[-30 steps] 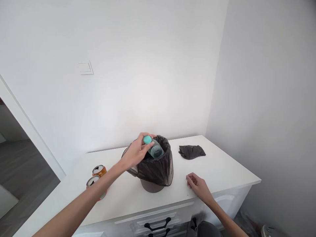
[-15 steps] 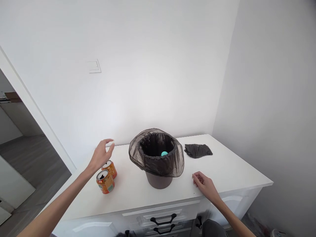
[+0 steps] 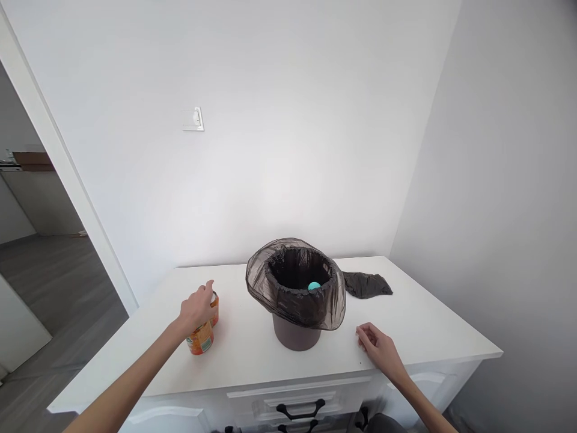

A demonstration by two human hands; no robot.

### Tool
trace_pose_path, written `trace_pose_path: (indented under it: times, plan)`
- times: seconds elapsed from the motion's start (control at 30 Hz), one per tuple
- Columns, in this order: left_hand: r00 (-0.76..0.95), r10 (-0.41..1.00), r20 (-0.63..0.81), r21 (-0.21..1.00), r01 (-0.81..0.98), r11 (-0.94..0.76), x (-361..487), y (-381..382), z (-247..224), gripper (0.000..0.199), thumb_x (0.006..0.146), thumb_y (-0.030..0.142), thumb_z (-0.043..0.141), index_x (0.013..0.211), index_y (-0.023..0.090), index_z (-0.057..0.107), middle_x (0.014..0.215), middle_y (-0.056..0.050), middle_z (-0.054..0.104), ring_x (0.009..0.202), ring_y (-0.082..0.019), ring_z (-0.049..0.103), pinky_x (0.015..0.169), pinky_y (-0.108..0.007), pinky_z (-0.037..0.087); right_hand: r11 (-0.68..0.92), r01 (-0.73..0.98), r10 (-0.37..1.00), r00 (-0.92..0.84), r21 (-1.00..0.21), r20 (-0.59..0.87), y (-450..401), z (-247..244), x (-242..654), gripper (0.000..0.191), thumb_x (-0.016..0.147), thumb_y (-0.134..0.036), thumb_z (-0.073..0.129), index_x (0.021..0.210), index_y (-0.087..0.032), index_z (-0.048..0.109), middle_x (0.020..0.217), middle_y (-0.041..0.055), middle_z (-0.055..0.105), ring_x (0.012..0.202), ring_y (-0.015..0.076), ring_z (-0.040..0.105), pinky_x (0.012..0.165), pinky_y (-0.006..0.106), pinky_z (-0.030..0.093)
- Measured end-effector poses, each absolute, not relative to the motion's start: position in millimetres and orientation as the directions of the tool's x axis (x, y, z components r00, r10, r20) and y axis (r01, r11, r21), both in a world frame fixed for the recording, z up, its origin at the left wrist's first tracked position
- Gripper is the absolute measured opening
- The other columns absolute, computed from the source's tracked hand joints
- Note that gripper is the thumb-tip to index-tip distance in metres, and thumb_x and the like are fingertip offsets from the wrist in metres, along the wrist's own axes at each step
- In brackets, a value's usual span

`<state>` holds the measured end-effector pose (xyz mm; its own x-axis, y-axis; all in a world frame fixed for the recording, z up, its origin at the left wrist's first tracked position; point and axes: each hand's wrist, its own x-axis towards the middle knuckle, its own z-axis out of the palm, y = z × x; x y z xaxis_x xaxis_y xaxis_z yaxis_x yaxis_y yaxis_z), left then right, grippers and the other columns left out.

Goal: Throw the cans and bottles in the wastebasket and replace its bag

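My left hand [image 3: 196, 311] is at the farther orange can [image 3: 215, 313], fingers behind it and thumb on the near side; most of that can is hidden. Just in front stands a second orange can [image 3: 201, 340], partly covered by the same hand. A dark round bin [image 3: 296, 334] is in the middle of the counter, lined with a thin black garbage bag [image 3: 333, 300] folded out over its rim. Inside the bin shows a small turquoise round thing [image 3: 314, 286]. My right hand [image 3: 378, 349] rests on the counter right of the bin, fingers curled, nothing visible in them.
A folded black plastic bag [image 3: 367, 285] lies behind and right of the bin. The white counter [image 3: 252, 370] has drawers with black handles [image 3: 300, 410] below its front edge. Walls close it in behind and at right. A light switch [image 3: 193, 119] is on the back wall.
My left hand has come down from above the cans onto the farther can, its fingers closing round it. My right hand stays curled on the counter. The view has shifted slightly.
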<state>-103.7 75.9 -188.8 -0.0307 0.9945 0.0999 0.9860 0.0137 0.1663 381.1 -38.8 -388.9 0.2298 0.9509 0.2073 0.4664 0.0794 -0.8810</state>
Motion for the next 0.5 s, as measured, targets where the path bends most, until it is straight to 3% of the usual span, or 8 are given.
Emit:
trace_pose_path:
  times: [0.07, 0.13, 0.23, 0.3, 0.37, 0.5]
  plan:
    - [-0.012, 0.991, 0.132, 0.166, 0.986, -0.010, -98.1, 70.5, -180.7, 0.070, 0.079, 0.028, 0.057, 0.146, 0.014, 0.046, 0.126, -0.022, 0.067, 0.108, -0.040, 0.067, 0.080, -0.049, 0.053, 0.083, 0.467, 0.947, 0.237, -0.880, 0.215, -38.3, -388.7, 380.4, 0.043, 0.094, -0.064, 0.050, 0.084, -0.024, 0.062, 0.068, 0.0020, 0.067, 0.063, 0.0204, 0.060, 0.064, 0.031, 0.046]
    - [-0.001, 0.980, 0.200, 0.176, 0.984, -0.034, -92.1, 62.3, -163.6, 0.067, 0.088, 0.032, 0.050, 0.151, 0.014, 0.038, 0.135, -0.021, 0.061, 0.112, -0.038, 0.065, 0.086, -0.049, 0.052, 0.087, 0.464, 0.947, 0.237, -0.881, 0.218, -38.3, -388.3, 380.0, 0.043, 0.094, -0.064, 0.050, 0.084, -0.024, 0.062, 0.068, 0.0022, 0.067, 0.063, 0.0205, 0.060, 0.064, 0.031, 0.046]
    - [0.031, 0.862, 0.505, 0.291, 0.935, -0.203, -73.7, 44.2, -121.3, 0.066, 0.098, 0.047, 0.044, 0.156, 0.020, 0.027, 0.148, -0.018, 0.052, 0.116, -0.031, 0.064, 0.094, -0.045, 0.052, 0.089, 0.468, 0.948, 0.232, -0.879, 0.219, -38.5, -387.7, 380.0, 0.043, 0.094, -0.064, 0.049, 0.084, -0.024, 0.062, 0.069, 0.0026, 0.067, 0.064, 0.0207, 0.060, 0.065, 0.031, 0.046]
    - [0.050, 0.713, 0.700, 0.358, 0.839, -0.410, -51.6, 30.9, -89.8, 0.068, 0.095, 0.055, 0.053, 0.152, 0.024, 0.033, 0.147, -0.014, 0.054, 0.118, -0.030, 0.064, 0.098, -0.043, 0.052, 0.090, 0.471, 0.948, 0.230, -0.877, 0.221, -38.4, -387.5, 380.3, 0.044, 0.095, -0.065, 0.048, 0.084, -0.024, 0.061, 0.068, 0.0024, 0.067, 0.064, 0.0209, 0.060, 0.065, 0.032, 0.047]
    - [0.132, 0.676, 0.725, 0.383, 0.738, -0.555, -23.2, 20.9, -65.8, 0.070, 0.091, 0.057, 0.061, 0.150, 0.027, 0.037, 0.145, -0.010, 0.058, 0.118, -0.029, 0.065, 0.100, -0.042, 0.052, 0.091, 0.470, 0.948, 0.229, -0.878, 0.221, -38.1, -387.8, 380.8, 0.044, 0.095, -0.065, 0.047, 0.084, -0.025, 0.060, 0.068, 0.0022, 0.066, 0.064, 0.0212, 0.059, 0.065, 0.032, 0.047]
    - [0.391, 0.694, 0.605, 0.372, 0.631, -0.680, 31.8, 17.6, -57.2, 0.066, 0.091, 0.054, 0.064, 0.147, 0.029, 0.040, 0.143, -0.008, 0.059, 0.124, -0.028, 0.063, 0.106, -0.043, 0.050, 0.103, 0.464, 0.945, 0.230, -0.880, 0.231, -37.2, -388.8, 381.8, 0.045, 0.095, -0.066, 0.047, 0.083, -0.025, 0.060, 0.068, 0.0027, 0.067, 0.064, 0.0217, 0.060, 0.065, 0.032, 0.046]
